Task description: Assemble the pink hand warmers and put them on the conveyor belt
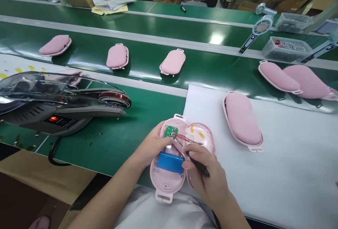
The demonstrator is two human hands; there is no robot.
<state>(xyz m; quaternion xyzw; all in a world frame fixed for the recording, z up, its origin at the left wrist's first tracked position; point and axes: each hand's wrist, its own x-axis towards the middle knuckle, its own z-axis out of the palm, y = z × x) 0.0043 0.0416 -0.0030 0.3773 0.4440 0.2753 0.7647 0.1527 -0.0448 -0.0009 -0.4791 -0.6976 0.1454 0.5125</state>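
Observation:
An opened pink plastic case lies before me as two halves, joined by thin red and black wires. In the left half (169,184) sit a small green circuit board (172,131) and a blue battery pack (169,162). My left hand (154,144) grips that half at its left edge, thumb pressed inside just below the board. My right hand (207,172) is closed around a slim black tool (198,165) whose tip is hidden by the fingers, above the right half (208,134). Yellow tape bits stick inside the right half.
A tape dispenser (63,109) with a clear cover stands left. A closed pink case (243,118) rests on the white sheet (285,172) at right. More pink cases (173,62) lie along the green belt (145,60). Behind are handheld devices (261,28) and a screw bin (286,49).

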